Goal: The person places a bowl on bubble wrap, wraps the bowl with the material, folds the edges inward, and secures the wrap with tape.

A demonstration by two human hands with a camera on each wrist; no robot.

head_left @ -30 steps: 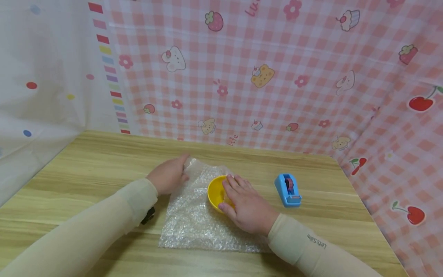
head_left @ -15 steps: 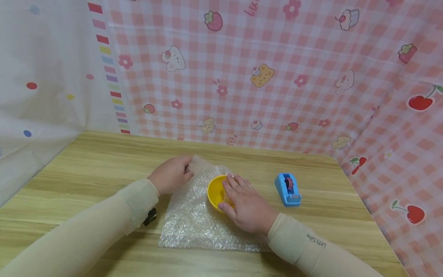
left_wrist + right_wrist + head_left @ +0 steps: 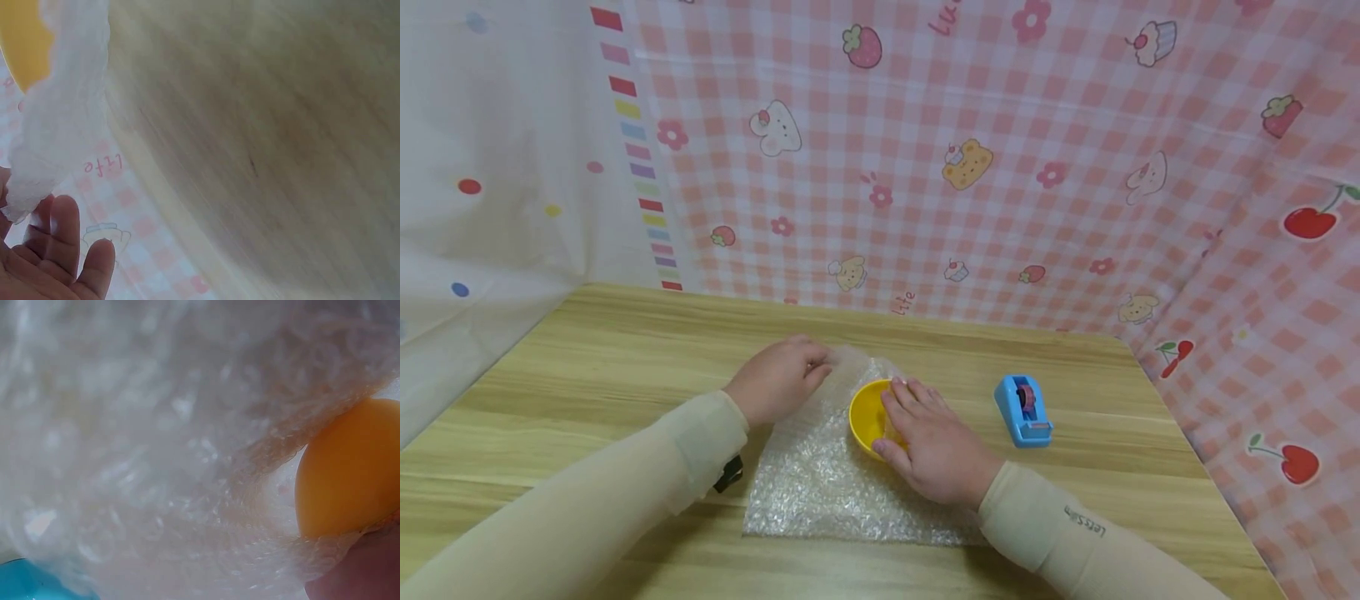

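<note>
A yellow bowl [image 3: 865, 419] sits on a sheet of bubble wrap [image 3: 816, 487] at the middle of the wooden table. Over the bowl's right side lies my right hand [image 3: 936, 450], fingers extended; it presses a fold of the wrap, which partly shows inside the rim. My left hand [image 3: 780, 379] pinches the far left corner of the sheet. In the left wrist view that corner of bubble wrap [image 3: 65, 112] rises between thumb and fingers, beside part of the bowl [image 3: 25, 40]. The right wrist view has wrap close up around the bowl [image 3: 350, 469]; most of the right hand is hidden there.
A blue tape dispenser [image 3: 1026, 412] with a small roll stands right of the wrap. Checked pink cloth [image 3: 910, 217] walls the table's back and right. White dotted cloth [image 3: 497, 233] hangs on the left.
My left hand has moved a little to the right, toward the bowl, drawing the sheet's far left corner with it. The right hand and bowl have stayed put.
</note>
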